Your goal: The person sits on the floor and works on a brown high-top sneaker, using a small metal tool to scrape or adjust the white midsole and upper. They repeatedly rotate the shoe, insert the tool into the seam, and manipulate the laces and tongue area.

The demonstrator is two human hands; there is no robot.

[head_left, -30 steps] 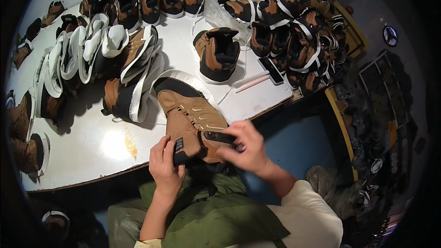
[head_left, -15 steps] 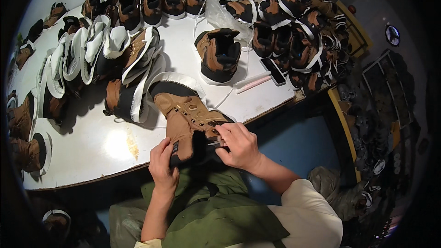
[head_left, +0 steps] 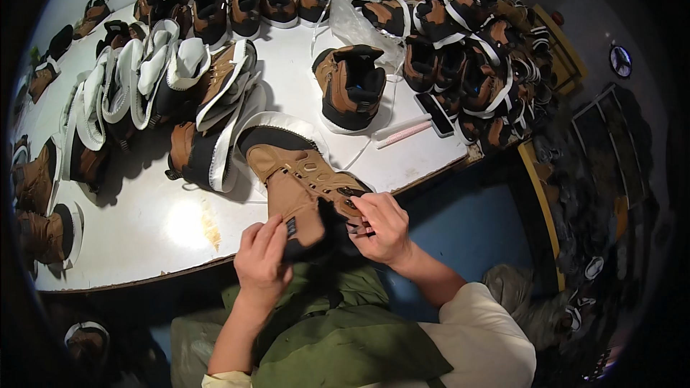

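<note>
A brown-and-black shoe upper (head_left: 277,151) with a white band around its toe lies over the table's near edge, its collar end toward me. My left hand (head_left: 262,262) is closed on its brown tongue (head_left: 296,208), fingers at the small dark label. On the other side, my right hand (head_left: 384,226) pinches the eyelet edge beside the black lining. Something small and dark shows between those right fingers, too small to name. The inside of the collar is in shadow, partly covered by my fingers.
On the white table (head_left: 154,241), stacked uppers with white bands (head_left: 136,90) fill the left. A single shoe upper (head_left: 350,90) stands beyond my hands, near a phone (head_left: 434,115) and a pink-and-white stick (head_left: 402,133). More uppers (head_left: 460,65) are heaped at right; several stand at back.
The whole view has shifted slightly. My left fingers have moved up over the tongue's label, and the tongue tilts more toward the right hand. The right hand stays at the eyelet edge.
</note>
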